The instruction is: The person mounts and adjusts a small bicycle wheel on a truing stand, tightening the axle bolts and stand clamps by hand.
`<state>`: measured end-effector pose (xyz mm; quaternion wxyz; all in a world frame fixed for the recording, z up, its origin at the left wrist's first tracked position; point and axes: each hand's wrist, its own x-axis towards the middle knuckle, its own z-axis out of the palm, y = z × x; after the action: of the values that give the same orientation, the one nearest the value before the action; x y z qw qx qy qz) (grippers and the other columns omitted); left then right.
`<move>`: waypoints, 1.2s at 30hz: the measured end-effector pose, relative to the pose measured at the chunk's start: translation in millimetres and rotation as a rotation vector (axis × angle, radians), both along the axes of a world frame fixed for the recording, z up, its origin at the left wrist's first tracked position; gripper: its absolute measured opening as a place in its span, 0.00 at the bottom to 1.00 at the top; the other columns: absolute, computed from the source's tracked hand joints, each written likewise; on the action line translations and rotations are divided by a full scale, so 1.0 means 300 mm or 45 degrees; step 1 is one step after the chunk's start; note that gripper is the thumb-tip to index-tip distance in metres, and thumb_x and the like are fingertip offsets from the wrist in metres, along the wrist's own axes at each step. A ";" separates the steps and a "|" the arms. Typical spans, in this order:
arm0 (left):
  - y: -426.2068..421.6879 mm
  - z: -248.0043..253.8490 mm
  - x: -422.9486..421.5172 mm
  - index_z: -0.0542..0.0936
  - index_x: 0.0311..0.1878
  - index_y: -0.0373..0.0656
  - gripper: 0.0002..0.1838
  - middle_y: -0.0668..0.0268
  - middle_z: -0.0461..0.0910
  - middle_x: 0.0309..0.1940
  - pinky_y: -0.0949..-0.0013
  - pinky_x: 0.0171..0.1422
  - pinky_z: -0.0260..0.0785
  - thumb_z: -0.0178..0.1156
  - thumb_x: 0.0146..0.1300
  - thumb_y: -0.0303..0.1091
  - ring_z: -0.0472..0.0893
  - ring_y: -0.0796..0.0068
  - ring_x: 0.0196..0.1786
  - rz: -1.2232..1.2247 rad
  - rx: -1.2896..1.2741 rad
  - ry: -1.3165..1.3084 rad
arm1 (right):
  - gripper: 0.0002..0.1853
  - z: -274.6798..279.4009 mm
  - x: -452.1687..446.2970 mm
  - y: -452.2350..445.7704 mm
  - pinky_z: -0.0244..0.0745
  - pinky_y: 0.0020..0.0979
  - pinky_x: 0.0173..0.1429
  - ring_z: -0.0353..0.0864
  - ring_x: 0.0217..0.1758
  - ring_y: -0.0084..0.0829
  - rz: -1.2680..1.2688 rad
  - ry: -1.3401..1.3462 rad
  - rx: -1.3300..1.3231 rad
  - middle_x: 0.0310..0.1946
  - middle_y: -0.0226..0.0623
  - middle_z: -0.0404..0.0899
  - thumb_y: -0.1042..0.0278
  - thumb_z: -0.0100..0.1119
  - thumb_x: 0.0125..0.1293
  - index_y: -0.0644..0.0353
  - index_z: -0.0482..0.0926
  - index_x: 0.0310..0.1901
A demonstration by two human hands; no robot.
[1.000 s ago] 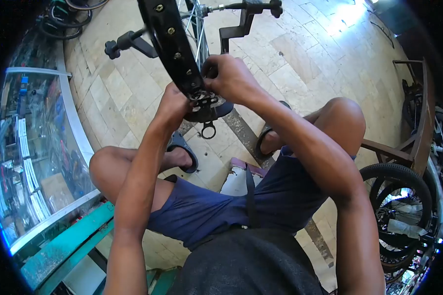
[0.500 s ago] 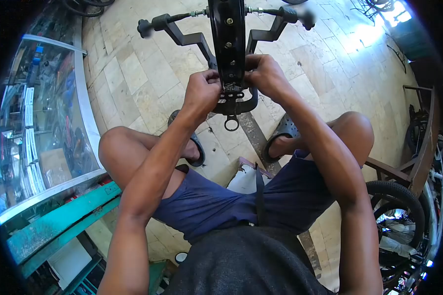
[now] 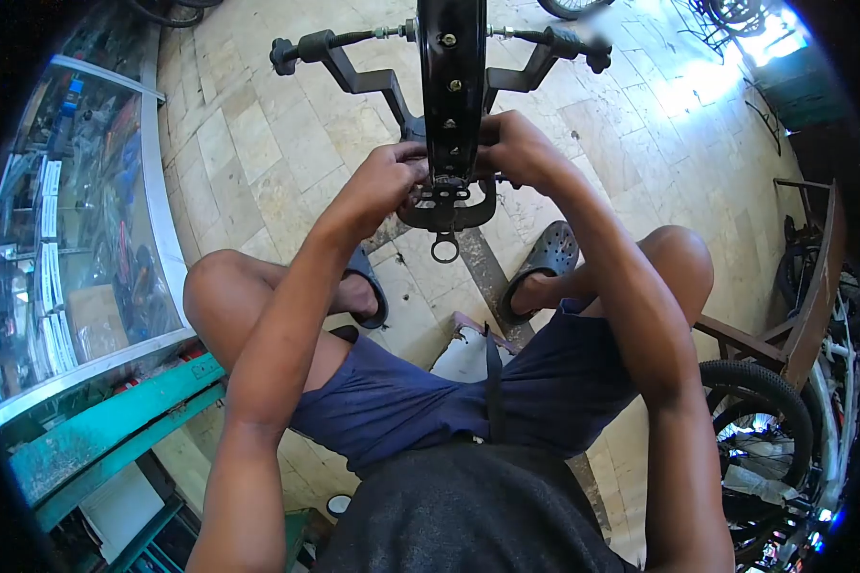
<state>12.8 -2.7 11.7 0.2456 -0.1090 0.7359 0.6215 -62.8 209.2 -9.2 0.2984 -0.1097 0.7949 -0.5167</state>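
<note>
A black wheel rim [image 3: 455,105] with brass-coloured nipples stands upright in front of me, seen nearly edge-on. It is mounted in a black truing stand [image 3: 392,84] whose arms reach out to both sides. My left hand [image 3: 389,180] is closed at the rim's left lower side, thumb and fingers pressed together. My right hand [image 3: 513,151] has curled fingers against the rim's right side, partly hidden behind it. What either hand grips is too small or hidden to name. Below the rim hangs the stand's metal gauge with a ring [image 3: 444,251], between my hands.
A glass display case [image 3: 96,229] lines the left, above a teal bench [image 3: 115,435]. At the right are a brown metal frame [image 3: 812,286] and a bicycle tyre [image 3: 764,382]. My sandalled feet rest on the tiled floor [image 3: 258,143], either side of the stand.
Compared with a second ago, the view has turned, and the rim and stand now appear upright instead of slanted. My left hand has shifted slightly down and left from the rim since the middle frame.
</note>
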 end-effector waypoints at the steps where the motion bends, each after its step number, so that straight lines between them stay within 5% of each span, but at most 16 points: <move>1: -0.002 -0.019 -0.007 0.80 0.64 0.35 0.19 0.62 0.86 0.42 0.70 0.39 0.76 0.55 0.71 0.26 0.84 0.76 0.38 -0.008 0.035 0.032 | 0.17 -0.003 0.007 0.002 0.83 0.34 0.42 0.89 0.34 0.29 0.017 0.109 0.001 0.36 0.45 0.90 0.73 0.74 0.59 0.71 0.86 0.50; 7: 0.061 -0.043 -0.009 0.83 0.58 0.36 0.16 0.63 0.87 0.40 0.70 0.41 0.77 0.57 0.70 0.24 0.84 0.77 0.39 0.132 0.141 0.068 | 0.16 0.082 0.080 -0.033 0.83 0.35 0.43 0.90 0.35 0.34 -0.097 0.308 0.181 0.33 0.51 0.89 0.70 0.76 0.57 0.71 0.87 0.45; 14: 0.109 0.058 0.017 0.84 0.54 0.36 0.15 0.64 0.87 0.37 0.68 0.34 0.82 0.67 0.67 0.33 0.86 0.76 0.35 0.235 0.045 -0.027 | 0.14 0.053 0.095 -0.040 0.83 0.33 0.39 0.89 0.30 0.31 -0.209 0.314 0.088 0.29 0.46 0.88 0.71 0.75 0.58 0.71 0.87 0.43; 18: 0.117 0.092 0.028 0.88 0.44 0.33 0.13 0.63 0.87 0.32 0.67 0.33 0.83 0.69 0.65 0.35 0.86 0.75 0.30 0.256 -0.099 0.071 | 0.12 0.119 0.085 -0.053 0.82 0.32 0.37 0.88 0.29 0.27 -0.263 0.051 0.158 0.27 0.44 0.88 0.72 0.75 0.59 0.69 0.89 0.42; 22: 0.103 0.082 0.030 0.89 0.39 0.32 0.11 0.63 0.87 0.31 0.69 0.31 0.78 0.64 0.65 0.31 0.85 0.74 0.29 0.270 -0.050 0.111 | 0.13 0.059 0.050 -0.078 0.83 0.37 0.46 0.91 0.37 0.37 -0.117 0.217 0.268 0.32 0.47 0.89 0.72 0.72 0.58 0.66 0.89 0.45; 26: 0.061 0.066 0.010 0.88 0.48 0.33 0.13 0.62 0.87 0.33 0.69 0.31 0.77 0.59 0.67 0.28 0.85 0.75 0.31 0.111 -0.163 0.181 | 0.14 0.031 0.032 -0.065 0.82 0.40 0.51 0.91 0.43 0.43 -0.010 0.222 0.181 0.39 0.50 0.89 0.72 0.71 0.58 0.65 0.88 0.46; 29: 0.000 0.063 -0.003 0.82 0.63 0.37 0.20 0.67 0.84 0.35 0.73 0.30 0.70 0.54 0.70 0.27 0.77 0.82 0.28 0.010 -0.043 -0.084 | 0.13 -0.031 -0.005 -0.040 0.83 0.39 0.48 0.91 0.40 0.40 -0.089 0.252 0.121 0.38 0.51 0.89 0.73 0.70 0.60 0.68 0.87 0.46; 32: 0.013 0.073 0.007 0.83 0.62 0.38 0.19 0.69 0.83 0.33 0.75 0.29 0.67 0.55 0.71 0.30 0.72 0.84 0.26 0.020 0.053 -0.085 | 0.12 0.059 0.036 -0.021 0.83 0.38 0.44 0.90 0.35 0.37 -0.051 0.091 0.027 0.35 0.50 0.88 0.73 0.69 0.62 0.71 0.86 0.44; 36: 0.054 0.007 0.002 0.83 0.60 0.36 0.16 0.63 0.86 0.41 0.70 0.41 0.77 0.57 0.72 0.25 0.83 0.77 0.39 0.163 0.120 -0.039 | 0.12 0.149 0.087 -0.043 0.82 0.37 0.41 0.89 0.33 0.35 -0.052 0.229 0.211 0.31 0.50 0.87 0.72 0.69 0.61 0.72 0.85 0.44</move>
<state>13.3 13.5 13.8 0.2216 -0.1538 0.6935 0.6680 -36.8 196.2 35.4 0.2235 -0.1142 0.8606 -0.4432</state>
